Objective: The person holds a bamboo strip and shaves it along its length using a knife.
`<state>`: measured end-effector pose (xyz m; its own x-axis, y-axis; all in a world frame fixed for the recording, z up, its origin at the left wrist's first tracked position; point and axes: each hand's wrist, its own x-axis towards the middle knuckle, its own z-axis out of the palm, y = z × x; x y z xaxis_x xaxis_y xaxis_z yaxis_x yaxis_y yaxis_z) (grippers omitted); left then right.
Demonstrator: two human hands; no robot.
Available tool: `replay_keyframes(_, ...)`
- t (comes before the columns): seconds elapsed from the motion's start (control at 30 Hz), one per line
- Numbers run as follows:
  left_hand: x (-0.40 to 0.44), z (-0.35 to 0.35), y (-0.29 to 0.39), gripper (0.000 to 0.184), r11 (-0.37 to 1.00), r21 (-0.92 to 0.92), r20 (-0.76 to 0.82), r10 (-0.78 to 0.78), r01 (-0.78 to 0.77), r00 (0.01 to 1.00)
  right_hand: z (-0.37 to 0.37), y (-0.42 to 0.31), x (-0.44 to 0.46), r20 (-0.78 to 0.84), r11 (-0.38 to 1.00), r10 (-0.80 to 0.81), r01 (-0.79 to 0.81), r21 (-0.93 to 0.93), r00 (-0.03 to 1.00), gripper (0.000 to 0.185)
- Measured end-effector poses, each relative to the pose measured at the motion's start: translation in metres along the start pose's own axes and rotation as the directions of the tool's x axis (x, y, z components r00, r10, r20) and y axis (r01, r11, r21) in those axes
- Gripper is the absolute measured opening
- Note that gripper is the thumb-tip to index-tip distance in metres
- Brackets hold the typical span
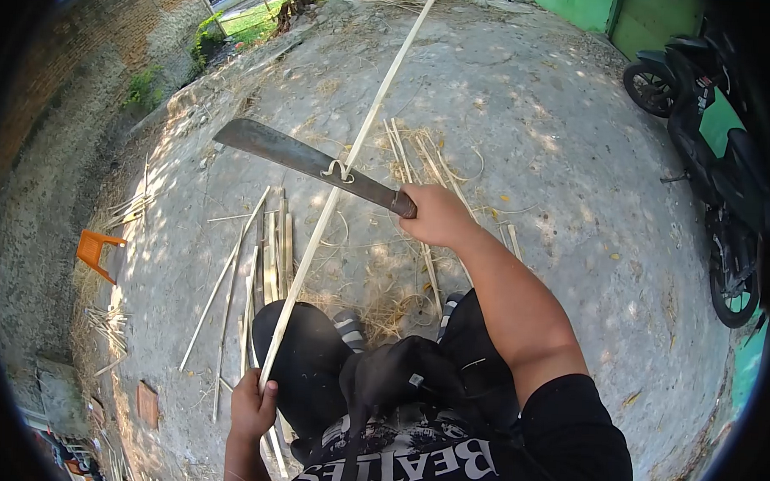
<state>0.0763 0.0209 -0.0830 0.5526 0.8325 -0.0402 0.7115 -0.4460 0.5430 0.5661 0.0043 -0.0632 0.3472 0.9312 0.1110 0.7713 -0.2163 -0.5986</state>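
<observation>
My left hand (252, 404) is closed round the near end of a long pale bamboo strip (317, 235), beside my left knee. From there the strip slants up and away to the far side of the yard, resting near an orange support at the top of the view. My right hand (438, 215) grips the handle of a machete (274, 149), whose broad dark blade points left and lies across the strip. A thin curled shaving (340, 168) stands up where blade and strip meet. The strip's exact contact with the cutting edge is hard to see.
Several bamboo strips (272, 253) lie on the concrete left of my legs, and others (438, 169) lie ahead. Shavings (382, 312) litter the ground between my feet. An orange plastic stool (100, 253) stands left; a motorcycle (702, 141) is parked right. A brick wall (112, 40) runs along the left.
</observation>
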Motion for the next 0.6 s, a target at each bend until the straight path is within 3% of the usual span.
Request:
replay_keyframes(0.07,0.009,-0.004,-0.002,0.058,0.977,-0.001,-0.107,0.214,-0.215,0.971,-0.005,-0.005,-0.002,-0.081,0.996,-0.038,0.031,-0.082,0.996,0.019)
replay_keyframes(0.1,0.014,-0.021,0.004,0.071,0.987,-0.036,-0.07,0.155,-0.157,0.985,-0.006,-0.004,-0.001,-0.105,0.992,-0.062,0.049,-0.12,0.993,0.019)
replay_keyframes(0.2,0.037,-0.104,0.064,0.075,0.968,0.027,-0.337,0.246,-0.251,0.909,0.002,0.0,0.001,-0.161,0.982,-0.118,0.092,-0.163,0.98,0.018)
replay_keyframes(0.23,0.043,-0.145,0.08,0.076,0.92,0.077,-0.461,0.374,-0.384,0.805,0.001,0.003,0.0,-0.168,0.979,-0.132,0.102,-0.176,0.977,0.018)
replay_keyframes(0.27,0.05,-0.199,0.079,0.084,0.822,0.201,-0.601,0.533,-0.532,0.596,-0.001,0.002,-0.001,-0.161,0.979,-0.118,0.088,-0.182,0.98,0.017)
replay_keyframes(0.3,0.055,-0.229,0.081,0.084,0.781,0.27,-0.675,0.57,-0.563,0.468,0.0,0.001,-0.002,-0.153,0.981,-0.105,0.076,-0.18,0.983,0.016)
replay_keyframes(0.37,0.05,-0.248,0.087,0.084,0.765,0.327,-0.714,0.585,-0.555,0.385,0.002,-0.001,-0.002,-0.125,0.985,-0.057,0.036,-0.169,0.991,0.014)
replay_keyframes(0.6,0.038,-0.212,0.105,0.084,0.792,0.371,-0.688,0.585,-0.485,0.429,0.01,0.001,0.013,-0.078,0.995,-0.016,0.009,-0.1,0.997,0.018)
